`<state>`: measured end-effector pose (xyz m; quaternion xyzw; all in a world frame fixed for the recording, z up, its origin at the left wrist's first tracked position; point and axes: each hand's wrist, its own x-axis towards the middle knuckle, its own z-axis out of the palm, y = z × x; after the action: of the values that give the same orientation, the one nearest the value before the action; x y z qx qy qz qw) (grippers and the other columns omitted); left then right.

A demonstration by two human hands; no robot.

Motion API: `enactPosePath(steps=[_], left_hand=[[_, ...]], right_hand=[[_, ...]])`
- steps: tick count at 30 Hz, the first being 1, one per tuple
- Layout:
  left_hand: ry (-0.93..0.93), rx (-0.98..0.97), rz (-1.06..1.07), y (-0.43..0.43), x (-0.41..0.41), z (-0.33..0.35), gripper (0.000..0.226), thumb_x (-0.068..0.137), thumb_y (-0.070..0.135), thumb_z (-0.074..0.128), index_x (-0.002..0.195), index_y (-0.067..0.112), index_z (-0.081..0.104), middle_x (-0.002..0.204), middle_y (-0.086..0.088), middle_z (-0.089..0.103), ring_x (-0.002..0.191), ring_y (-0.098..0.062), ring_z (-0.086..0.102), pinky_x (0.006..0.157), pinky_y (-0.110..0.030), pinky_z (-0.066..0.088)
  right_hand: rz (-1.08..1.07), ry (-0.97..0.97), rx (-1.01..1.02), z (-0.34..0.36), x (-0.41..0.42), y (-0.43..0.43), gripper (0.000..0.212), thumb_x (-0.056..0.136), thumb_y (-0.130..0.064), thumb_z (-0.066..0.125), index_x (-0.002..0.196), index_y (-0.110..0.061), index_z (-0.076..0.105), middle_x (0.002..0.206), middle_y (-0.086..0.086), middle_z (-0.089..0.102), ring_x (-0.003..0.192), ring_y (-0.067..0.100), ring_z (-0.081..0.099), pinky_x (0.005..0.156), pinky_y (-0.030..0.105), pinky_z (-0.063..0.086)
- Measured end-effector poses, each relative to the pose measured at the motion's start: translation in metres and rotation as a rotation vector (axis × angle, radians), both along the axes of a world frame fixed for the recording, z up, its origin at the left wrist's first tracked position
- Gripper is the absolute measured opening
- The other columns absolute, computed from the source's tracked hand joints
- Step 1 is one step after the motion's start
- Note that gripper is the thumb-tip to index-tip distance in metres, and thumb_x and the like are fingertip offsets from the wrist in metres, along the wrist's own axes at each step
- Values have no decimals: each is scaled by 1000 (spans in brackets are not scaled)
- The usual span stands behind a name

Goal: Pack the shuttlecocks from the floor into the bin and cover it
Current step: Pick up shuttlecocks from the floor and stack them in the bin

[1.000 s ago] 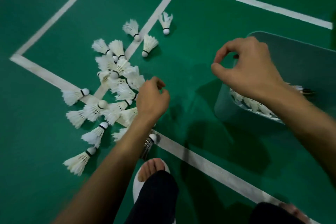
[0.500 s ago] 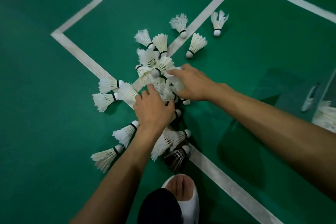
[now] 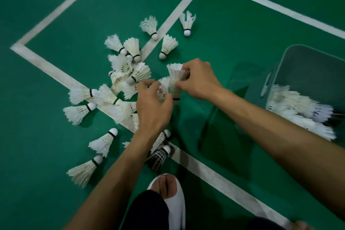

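The right hand (image 3: 198,78) pinches the feathers of a white shuttlecock (image 3: 174,73), lifted just off the floor. The left hand (image 3: 153,107), touching it, curls its fingers round a second one (image 3: 162,87). This is the gathering step, well short of done: a loose pile (image 3: 122,78) of shuttlecocks lies scattered over the white court line (image 3: 56,73), with a dark shuttlecock (image 3: 158,157) near the slippered foot (image 3: 168,194). The bin (image 3: 308,61) stands open to the right, partly filled. Next, I reckon, both handfuls must swing across and drop in. I cannot make out a lid.
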<state>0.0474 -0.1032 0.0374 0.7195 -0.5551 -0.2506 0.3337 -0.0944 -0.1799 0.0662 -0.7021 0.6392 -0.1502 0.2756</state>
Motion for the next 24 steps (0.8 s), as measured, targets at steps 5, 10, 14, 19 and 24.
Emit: enactPosePath(steps=[5, 10, 14, 19, 24], left_hand=[[143, -74, -151, -16, -42, 43, 13, 76, 24, 59, 86, 16, 60, 93, -2, 56, 78, -21, 52, 73, -36, 46], [245, -200, -374, -24, -108, 94, 31, 65, 4, 58, 93, 14, 49, 86, -3, 56, 77, -32, 55, 62, -58, 49], [3, -317, -583, -13, -168, 129, 47, 64, 22, 60, 110, 14, 53, 95, 1, 56, 79, -20, 52, 63, -40, 46], [-209, -268, -686, 0, -244, 113, 73, 73, 62, 74, 126, 19, 46, 111, 1, 53, 85, -23, 57, 66, -37, 48], [-395, -75, -832, 3, -285, 81, 77, 73, 70, 73, 130, 22, 54, 117, 1, 68, 101, -29, 66, 80, -44, 54]], right_hand=[[-125, -23, -168, 66, -55, 6, 17, 72, -23, 72, 76, -7, 72, 73, 12, 72, 73, 28, 67, 66, 42, 55], [-379, -271, -196, 111, -132, 33, 22, 68, -25, 83, 70, -7, 72, 71, 16, 71, 60, 13, 58, 58, 43, 54], [-563, -424, -187, 120, -198, 61, 21, 62, -25, 84, 71, -9, 75, 70, 11, 75, 71, 33, 75, 65, 56, 60], [-727, -431, -144, 107, -267, 103, 24, 62, -22, 83, 74, -3, 74, 73, 18, 74, 65, 29, 73, 67, 59, 59], [-865, -496, 0, 81, -313, 141, 42, 70, -28, 87, 80, 10, 73, 79, 22, 76, 74, 29, 77, 74, 48, 65]])
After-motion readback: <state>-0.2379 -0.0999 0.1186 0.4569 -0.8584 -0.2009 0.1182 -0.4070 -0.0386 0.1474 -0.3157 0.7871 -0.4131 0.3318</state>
